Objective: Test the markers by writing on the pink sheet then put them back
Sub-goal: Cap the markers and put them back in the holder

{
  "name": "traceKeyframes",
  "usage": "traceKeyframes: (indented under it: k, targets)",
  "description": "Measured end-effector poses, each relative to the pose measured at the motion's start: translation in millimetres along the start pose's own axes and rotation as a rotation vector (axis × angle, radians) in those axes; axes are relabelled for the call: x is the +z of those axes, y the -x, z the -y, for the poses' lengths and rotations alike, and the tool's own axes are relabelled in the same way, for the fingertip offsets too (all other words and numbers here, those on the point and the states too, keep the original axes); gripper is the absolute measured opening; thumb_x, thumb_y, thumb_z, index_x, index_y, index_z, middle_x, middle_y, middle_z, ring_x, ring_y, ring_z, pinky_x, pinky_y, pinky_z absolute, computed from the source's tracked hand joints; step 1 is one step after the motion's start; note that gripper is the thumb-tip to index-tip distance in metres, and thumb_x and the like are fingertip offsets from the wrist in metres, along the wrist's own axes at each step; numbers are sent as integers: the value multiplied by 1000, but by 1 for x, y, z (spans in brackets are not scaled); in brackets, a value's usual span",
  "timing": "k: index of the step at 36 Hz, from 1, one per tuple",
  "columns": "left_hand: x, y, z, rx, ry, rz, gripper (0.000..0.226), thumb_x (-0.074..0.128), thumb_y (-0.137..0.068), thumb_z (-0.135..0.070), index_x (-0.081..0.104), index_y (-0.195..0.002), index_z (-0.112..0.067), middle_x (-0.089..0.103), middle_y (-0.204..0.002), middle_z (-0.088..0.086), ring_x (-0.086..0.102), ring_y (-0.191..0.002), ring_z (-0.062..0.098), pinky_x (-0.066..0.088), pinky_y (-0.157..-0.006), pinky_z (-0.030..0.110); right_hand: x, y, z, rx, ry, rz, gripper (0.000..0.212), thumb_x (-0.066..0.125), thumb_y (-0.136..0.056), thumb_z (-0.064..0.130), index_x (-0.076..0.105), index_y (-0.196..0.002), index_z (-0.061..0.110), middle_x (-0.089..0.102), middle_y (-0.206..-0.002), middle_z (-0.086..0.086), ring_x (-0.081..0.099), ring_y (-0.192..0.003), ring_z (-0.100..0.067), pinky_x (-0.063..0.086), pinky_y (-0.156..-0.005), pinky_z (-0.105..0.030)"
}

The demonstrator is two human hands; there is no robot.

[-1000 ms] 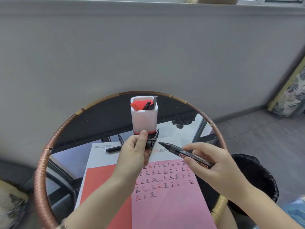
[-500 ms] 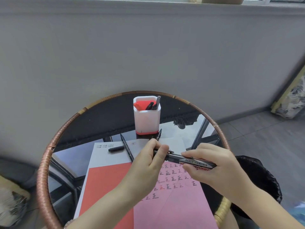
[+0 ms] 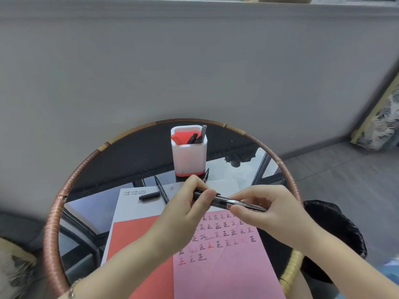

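A black marker with a red label (image 3: 224, 200) is held level above the far end of the pink paper sheet (image 3: 226, 266). The left hand (image 3: 185, 214) pinches its left end in its fingers (image 3: 205, 198). The right hand (image 3: 269, 212) has its fingers curled round the barrel. A white plastic pen holder (image 3: 189, 156) stands at the far side of the round glass surface (image 3: 71, 180).

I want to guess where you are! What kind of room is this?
Probably a corner at home, maybe a balcony: a round glass table with a rattan rim stands by a low grey wall, beside a tiled floor.
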State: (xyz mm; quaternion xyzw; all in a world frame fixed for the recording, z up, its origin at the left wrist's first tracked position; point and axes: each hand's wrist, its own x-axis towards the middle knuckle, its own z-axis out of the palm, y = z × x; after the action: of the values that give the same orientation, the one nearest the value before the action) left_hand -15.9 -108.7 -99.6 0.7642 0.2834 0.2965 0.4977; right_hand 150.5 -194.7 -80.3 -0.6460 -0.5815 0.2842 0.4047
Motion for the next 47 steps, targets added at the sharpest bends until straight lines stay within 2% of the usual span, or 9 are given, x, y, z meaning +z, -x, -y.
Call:
traceKeyframes:
  k: [5,11,14,18,27,33,38,44,47]
  targets:
    - [-3,-12,-8,-54,-96,-94,17,56,-87,-33,56,-77,-19,48,-58,-7,40,-51,8,35,-47,20,7,-9,1,-43,444,106,17,58,-83,42,65,-95,32,56,-80,15,48,-76,0,44,-69,-20]
    - [0,-35,-12,-103,-193,-100,18,55,-88,-36,56,-80,-20,56,-67,5,49,-56,13,43,-52,27,7,-24,0,5,381,53,17,56,-87,33,64,-97,21,63,-82,9,56,-73,-6,51,-72,-32]
    - [6,-52,-6,-221,-358,49,17,52,-88,-44,54,-94,-27,64,-83,-3,63,-75,16,53,-68,34,-10,-26,-18,150,354,-6,14,59,-85,32,64,-90,20,67,-82,6,63,-76,-14,54,-74,-36]
    - [23,-72,4,-298,-558,235,21,49,-91,-42,54,-105,-27,64,-96,-5,62,-85,11,53,-80,34,-59,-22,-53,291,426,-240,16,60,-81,32,66,-84,18,68,-84,2,62,-83,-19,52,-74,-35]
    - [60,-93,5,-313,-759,275,22,47,-93,-32,60,-107,-20,64,-105,-1,62,-86,15,53,-82,32,-173,2,-146,708,559,-489,25,55,-80,25,54,-62,8,58,-62,-11,58,-68,-30,37,-55,-29]
    - [65,-88,6,-297,-763,254,19,46,-93,-31,60,-103,-22,61,-94,-6,62,-84,12,52,-80,30,-194,15,-173,862,684,-478,27,52,-86,25,61,-102,5,65,-101,-13,60,-92,-32,46,-73,-32]
    - [57,-83,9,-288,-737,225,13,45,-92,-29,58,-96,-26,63,-95,-5,62,-84,12,52,-78,31,-174,17,-167,802,710,-406,24,50,-85,22,60,-105,17,64,-109,-7,59,-98,-28,42,-72,-29]
    - [25,-67,16,-290,-700,128,14,46,-93,-26,59,-96,-25,63,-94,-7,59,-86,12,50,-74,29,-120,0,-118,542,686,-302,24,49,-87,28,61,-106,21,65,-108,-2,59,-98,-23,46,-76,-30]
    - [2,-57,22,-319,-688,69,14,47,-92,-26,60,-96,-25,59,-94,-8,56,-88,12,46,-71,27,-83,-13,-81,385,647,-234,23,49,-88,29,63,-105,20,66,-101,1,59,-87,-19,45,-67,-27]
